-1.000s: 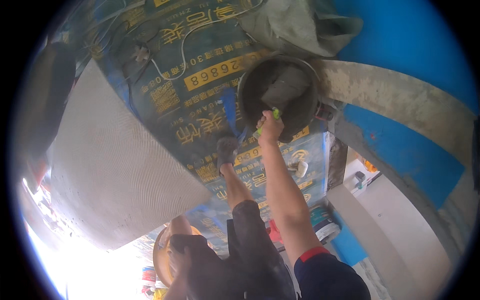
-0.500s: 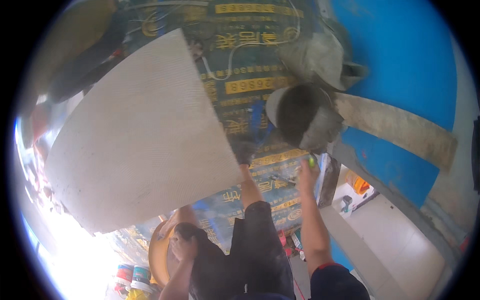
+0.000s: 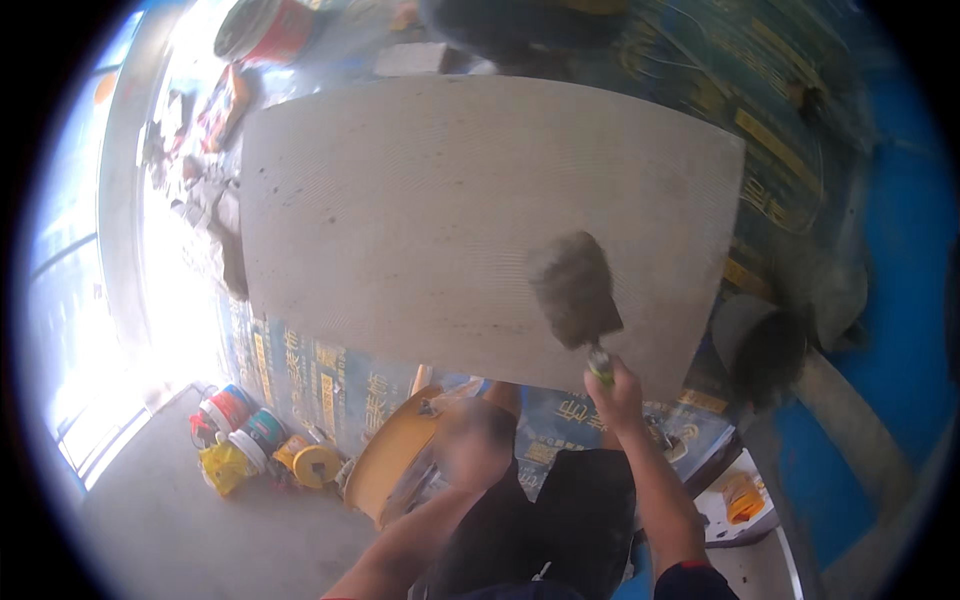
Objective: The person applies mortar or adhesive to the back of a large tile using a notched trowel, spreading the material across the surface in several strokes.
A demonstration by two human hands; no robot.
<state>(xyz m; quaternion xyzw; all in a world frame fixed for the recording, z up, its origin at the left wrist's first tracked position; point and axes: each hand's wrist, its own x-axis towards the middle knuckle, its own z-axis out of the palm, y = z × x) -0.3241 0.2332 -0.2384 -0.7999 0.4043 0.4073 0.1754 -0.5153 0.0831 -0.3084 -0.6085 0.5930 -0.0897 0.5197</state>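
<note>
My right hand (image 3: 617,395) is closed round the green handle of a trowel (image 3: 575,285). Grey mortar seems to cover its slightly blurred blade. The trowel is over the right part of a large pale tile (image 3: 420,210) with fine ridged lines and a few dark specks; whether it touches the tile I cannot tell. Over my dark-clothed leg, beside a yellow rounded container (image 3: 375,470), is my left hand (image 3: 475,445). Motion smears its fingers.
To the right a grey bucket (image 3: 760,345) stands by a blue surface (image 3: 900,270) and a long pale board (image 3: 855,420). Printed dark green sheeting (image 3: 320,375) lies under the tile. Small tubs (image 3: 255,435) and a yellow bag (image 3: 225,468) sit lower left.
My view has swung left, so the whole tile shows across the middle. My right hand has left the bucket's side, and the trowel is now over the tile. My left hand has lifted slightly.
</note>
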